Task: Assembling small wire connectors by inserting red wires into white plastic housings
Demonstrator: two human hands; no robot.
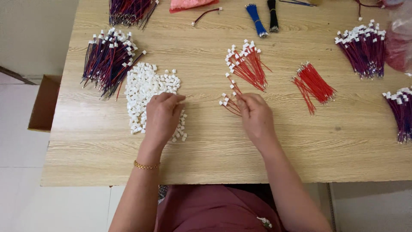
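Note:
My left hand [162, 116] rests on a heap of small white plastic connectors [143, 88], fingertips pinched together at its right edge; whether a connector sits between them I cannot tell. My right hand [256, 116] lies fingers down on a few red wires with white connectors [228, 102], pinching their ends. Just beyond lies a larger bunch of red wires with white connectors [246, 63]. A bundle of bare red wires [314, 83] lies to the right.
Bundles of red-and-blue wires with connectors lie at the far left [107, 60], far right [364, 47] and right edge [401, 109]. Blue [256, 19] and black [272, 15] tied bundles sit at the back of the wooden table [206, 150]. A cardboard box [43, 103] stands left.

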